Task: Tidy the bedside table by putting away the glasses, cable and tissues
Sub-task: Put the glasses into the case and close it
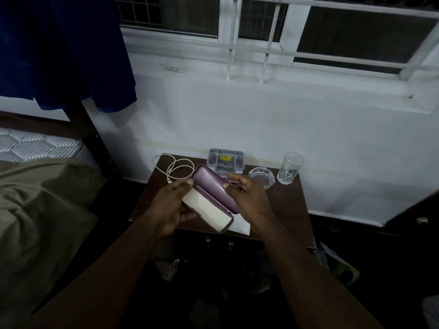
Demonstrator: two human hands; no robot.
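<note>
An open purple glasses case (215,186) with a pale lining is held above the dark bedside table (289,210). My left hand (171,205) grips its lower half from the left. My right hand (247,195) holds the lid edge with the thumb and pinches something thin, perhaps the glasses, which are mostly hidden. A white cable (177,168) lies coiled at the table's back left. A white tissue (241,225) lies on the table under the case, near the front edge.
A clear plastic box (225,160) stands at the back of the table, with a glass ashtray (261,178) and a drinking glass (291,167) to its right. A bed (42,186) is on the left, a wall and window behind.
</note>
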